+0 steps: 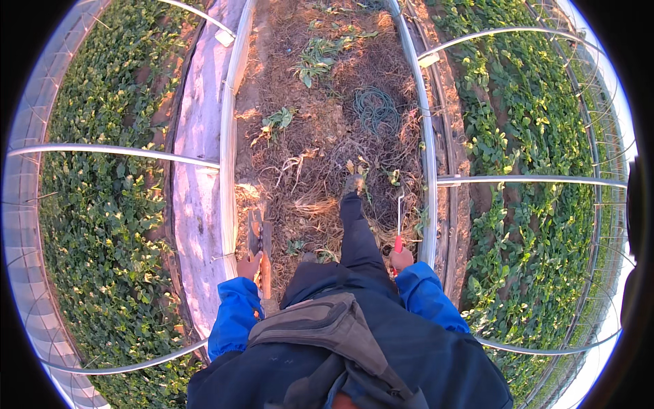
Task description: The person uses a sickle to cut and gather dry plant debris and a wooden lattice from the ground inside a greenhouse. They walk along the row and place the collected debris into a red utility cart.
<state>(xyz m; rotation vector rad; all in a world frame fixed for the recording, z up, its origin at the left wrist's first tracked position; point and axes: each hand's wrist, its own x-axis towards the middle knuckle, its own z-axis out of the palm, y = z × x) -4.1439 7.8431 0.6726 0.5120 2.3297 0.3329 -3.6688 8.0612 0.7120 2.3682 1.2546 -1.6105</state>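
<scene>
My right hand is closed around the red handle of a hook tool. Its thin metal shaft points away from me and ends in a small bent hook. On the other side, my left hand grips a dark, flat piece with a notched end. A brown wooden strip lies alongside it, beside my fingers; whether the two are joined I cannot tell. Blue sleeves cover both forearms. Both hands hang low at either side of my dark trousers, above the path.
A coil of green cord lies ahead on the straw-littered path. Pale rails edge both sides, with metal hoops reaching outward over leafy beds. White sheeting runs along the left. One foot is stretched forward.
</scene>
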